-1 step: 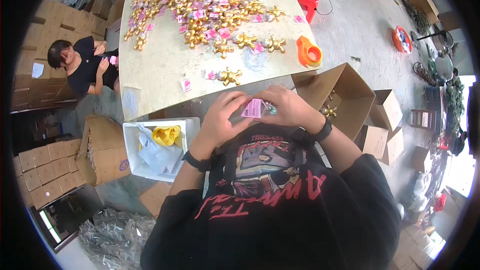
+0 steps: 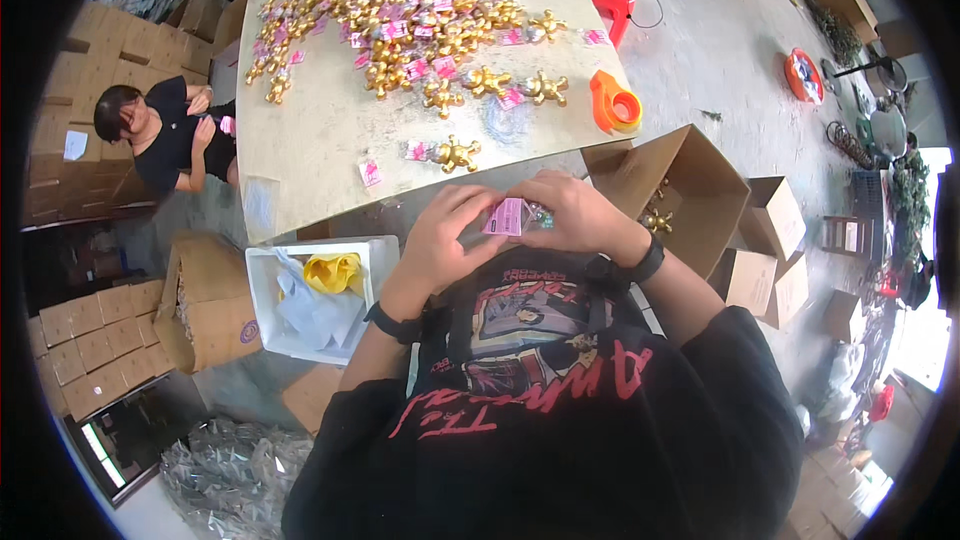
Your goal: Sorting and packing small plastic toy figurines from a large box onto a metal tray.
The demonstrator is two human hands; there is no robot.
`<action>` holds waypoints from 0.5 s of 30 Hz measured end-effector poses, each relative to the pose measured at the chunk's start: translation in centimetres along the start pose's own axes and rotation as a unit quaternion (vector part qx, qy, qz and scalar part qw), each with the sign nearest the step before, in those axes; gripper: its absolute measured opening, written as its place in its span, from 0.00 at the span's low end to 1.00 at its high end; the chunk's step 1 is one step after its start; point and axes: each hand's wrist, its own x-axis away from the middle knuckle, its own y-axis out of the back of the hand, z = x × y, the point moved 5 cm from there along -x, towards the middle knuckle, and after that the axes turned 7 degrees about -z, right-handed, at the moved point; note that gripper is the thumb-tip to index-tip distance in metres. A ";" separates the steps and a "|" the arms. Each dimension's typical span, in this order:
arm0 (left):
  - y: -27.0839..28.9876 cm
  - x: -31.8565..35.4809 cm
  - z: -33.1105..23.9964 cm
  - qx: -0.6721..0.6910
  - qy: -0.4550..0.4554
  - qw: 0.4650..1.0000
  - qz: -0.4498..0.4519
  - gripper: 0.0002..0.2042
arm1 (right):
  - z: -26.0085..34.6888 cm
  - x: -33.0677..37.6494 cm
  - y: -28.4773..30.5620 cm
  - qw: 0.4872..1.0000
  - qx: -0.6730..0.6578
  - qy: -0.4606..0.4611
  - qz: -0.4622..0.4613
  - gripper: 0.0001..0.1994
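My left grip (image 2: 440, 235) and right grip (image 2: 577, 215) are closed on a small packet (image 2: 506, 217) with a pink card, held between them in front of my chest; my left fingers meet the card's edge, my right its clear, glinting end. Just beyond my grip runs the near edge of the bench (image 2: 330, 155), where one gold figure (image 2: 458, 154) lies nearest me. Farther past it spreads a heap of gold figures (image 2: 400, 25) mixed with pink cards. Ahead and right of my grip sits an orange tape dispenser (image 2: 615, 105). Right of my grip stands an open carton (image 2: 705, 185) holding some gold pieces (image 2: 657, 221); left and nearer me, a white foam box (image 2: 380, 260).
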 end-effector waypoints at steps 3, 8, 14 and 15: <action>-1.8 -1.9 -0.6 0.033 0.039 0.998 0.026 0.20 | -2.0 0.8 1.6 1.000 -0.008 -0.006 0.010 0.22; -4.1 -3.5 -0.5 0.141 0.136 0.978 0.077 0.20 | -2.9 1.2 4.2 0.999 -0.021 0.006 0.033 0.22; -5.8 -4.6 -0.6 0.126 0.163 0.975 0.087 0.21 | -4.9 1.4 5.1 0.996 -0.077 0.037 -0.001 0.21; -5.8 -4.7 -0.7 0.123 0.162 0.975 0.086 0.21 | -5.0 1.4 5.1 0.996 -0.079 0.040 -0.002 0.21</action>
